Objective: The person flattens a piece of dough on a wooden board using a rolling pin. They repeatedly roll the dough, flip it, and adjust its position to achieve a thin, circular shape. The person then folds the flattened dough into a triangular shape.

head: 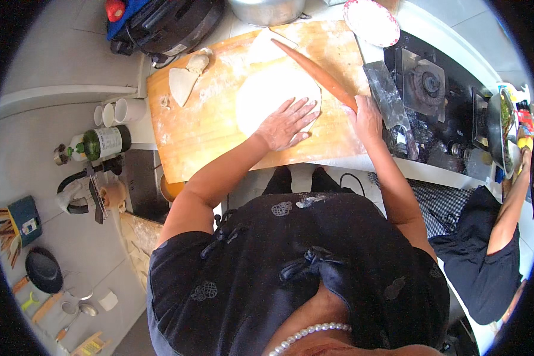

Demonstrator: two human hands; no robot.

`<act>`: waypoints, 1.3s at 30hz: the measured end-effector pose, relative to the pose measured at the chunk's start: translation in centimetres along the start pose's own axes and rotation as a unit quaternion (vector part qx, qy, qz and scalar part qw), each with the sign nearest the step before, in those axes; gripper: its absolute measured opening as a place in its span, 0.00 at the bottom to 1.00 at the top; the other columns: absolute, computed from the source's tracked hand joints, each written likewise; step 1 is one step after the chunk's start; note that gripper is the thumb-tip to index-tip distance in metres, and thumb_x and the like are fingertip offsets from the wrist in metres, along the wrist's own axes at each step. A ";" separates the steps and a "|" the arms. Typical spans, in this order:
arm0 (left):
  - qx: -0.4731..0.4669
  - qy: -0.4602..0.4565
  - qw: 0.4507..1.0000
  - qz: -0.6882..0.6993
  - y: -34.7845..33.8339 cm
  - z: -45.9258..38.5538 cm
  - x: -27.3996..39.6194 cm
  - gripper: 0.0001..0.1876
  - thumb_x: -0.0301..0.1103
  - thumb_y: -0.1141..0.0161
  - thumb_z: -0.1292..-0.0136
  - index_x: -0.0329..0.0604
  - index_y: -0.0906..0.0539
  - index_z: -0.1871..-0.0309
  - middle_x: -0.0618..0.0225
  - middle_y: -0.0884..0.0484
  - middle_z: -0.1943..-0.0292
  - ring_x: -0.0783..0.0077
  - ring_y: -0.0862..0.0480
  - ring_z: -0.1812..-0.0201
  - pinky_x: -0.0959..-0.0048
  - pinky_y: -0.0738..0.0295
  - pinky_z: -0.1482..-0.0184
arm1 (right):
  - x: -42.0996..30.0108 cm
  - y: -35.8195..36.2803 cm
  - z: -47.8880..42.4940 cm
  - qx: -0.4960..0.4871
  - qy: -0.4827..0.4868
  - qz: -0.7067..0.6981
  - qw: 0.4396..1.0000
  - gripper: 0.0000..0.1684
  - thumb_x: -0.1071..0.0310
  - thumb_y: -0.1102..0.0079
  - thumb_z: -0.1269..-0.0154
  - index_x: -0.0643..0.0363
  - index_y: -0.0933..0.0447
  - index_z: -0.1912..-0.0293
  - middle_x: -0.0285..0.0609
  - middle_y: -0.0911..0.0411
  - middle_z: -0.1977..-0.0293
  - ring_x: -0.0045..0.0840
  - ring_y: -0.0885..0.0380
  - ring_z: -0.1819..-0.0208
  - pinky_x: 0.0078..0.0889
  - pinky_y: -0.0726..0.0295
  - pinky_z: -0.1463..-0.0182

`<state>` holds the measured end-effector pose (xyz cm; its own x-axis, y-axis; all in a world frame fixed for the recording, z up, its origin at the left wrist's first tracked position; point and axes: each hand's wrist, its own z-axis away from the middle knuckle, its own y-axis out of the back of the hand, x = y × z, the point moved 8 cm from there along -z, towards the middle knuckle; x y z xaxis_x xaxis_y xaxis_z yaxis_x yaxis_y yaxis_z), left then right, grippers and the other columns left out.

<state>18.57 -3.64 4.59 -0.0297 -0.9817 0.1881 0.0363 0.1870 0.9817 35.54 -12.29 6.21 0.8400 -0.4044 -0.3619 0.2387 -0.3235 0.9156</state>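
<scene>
My left hand (288,124) lies flat, fingers apart, on the lower right part of a large round sheet of dough (267,91). In my right hand (365,116) is the near end of a tapered wooden rolling pin (320,76), slanting up and left, its far tip over another piece of dough (264,46) at the back. All of this is on a floured wooden board (196,151). A wedge of dough (182,85) and a small dough lump (198,63) touch at the board's upper left.
A floury cleaver (385,95) lies right of the board, on the black gas hob (454,111). Behind stand a metal pot (267,11), a black appliance (173,26) and a red-rimmed plate (371,22). A co-worker's arm (507,213) holds a pan (500,133) at far right.
</scene>
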 end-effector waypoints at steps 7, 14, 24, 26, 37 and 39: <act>-0.061 0.033 0.988 0.141 0.1 6.3 2.3 0.34 0.55 0.64 0.28 0.46 0.49 0.25 0.58 0.45 0.26 0.56 0.50 0.24 0.56 0.63 0.24 | -1.5 -0.2 1.0 -0.045 0.089 0.053 0.994 0.21 0.52 0.36 0.42 0.58 0.28 0.59 0.46 0.25 0.65 0.41 0.25 0.60 0.44 0.26 0.57; 0.457 0.569 0.471 0.495 -3.7 18.7 -3.6 0.33 0.33 0.38 0.36 0.35 0.41 0.32 0.53 0.31 0.38 0.62 0.27 0.40 0.66 0.29 0.41 | 1.3 0.9 1.5 0.043 -0.025 -0.066 0.997 0.21 0.53 0.38 0.40 0.61 0.30 0.59 0.53 0.26 0.65 0.49 0.26 0.59 0.49 0.28 0.57; 0.333 0.625 0.490 0.509 -5.4 16.6 -5.3 0.11 0.35 0.32 0.40 0.43 0.24 0.65 0.76 0.25 0.78 0.79 0.25 0.75 0.79 0.29 0.72 | 2.5 0.6 4.0 0.029 -0.058 -0.097 0.993 0.21 0.51 0.41 0.37 0.61 0.31 0.59 0.56 0.26 0.66 0.51 0.26 0.58 0.52 0.28 0.57; 0.350 0.622 0.561 0.418 -4.8 16.8 -5.6 0.10 0.35 0.33 0.39 0.44 0.24 0.64 0.75 0.25 0.76 0.78 0.23 0.73 0.78 0.27 0.70 | 2.5 0.5 4.7 0.012 -0.069 -0.102 0.992 0.21 0.52 0.41 0.37 0.61 0.31 0.59 0.56 0.25 0.65 0.51 0.26 0.58 0.52 0.28 0.57; 0.416 0.506 0.239 0.716 -7.4 9.2 1.1 0.17 0.36 0.41 0.32 0.41 0.28 0.45 0.61 0.21 0.52 0.65 0.18 0.54 0.69 0.17 0.55 | 2.9 -0.5 6.3 -0.069 -0.093 -0.113 0.987 0.23 0.51 0.41 0.37 0.61 0.31 0.56 0.53 0.25 0.61 0.49 0.25 0.56 0.49 0.26 0.56; 0.396 0.522 0.254 0.712 -7.7 8.8 1.5 0.18 0.37 0.41 0.33 0.41 0.28 0.44 0.62 0.21 0.52 0.66 0.18 0.56 0.70 0.17 0.57 | 1.2 0.1 5.4 -0.077 -0.066 -0.102 0.990 0.23 0.50 0.41 0.37 0.60 0.31 0.56 0.52 0.25 0.61 0.48 0.24 0.56 0.48 0.26 0.56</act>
<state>9.47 -6.21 -2.41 -0.2535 0.7030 0.6645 -0.9560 -0.0775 -0.2828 33.94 -17.48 4.89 0.6980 -0.4554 -0.5526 0.4767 -0.2803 0.8332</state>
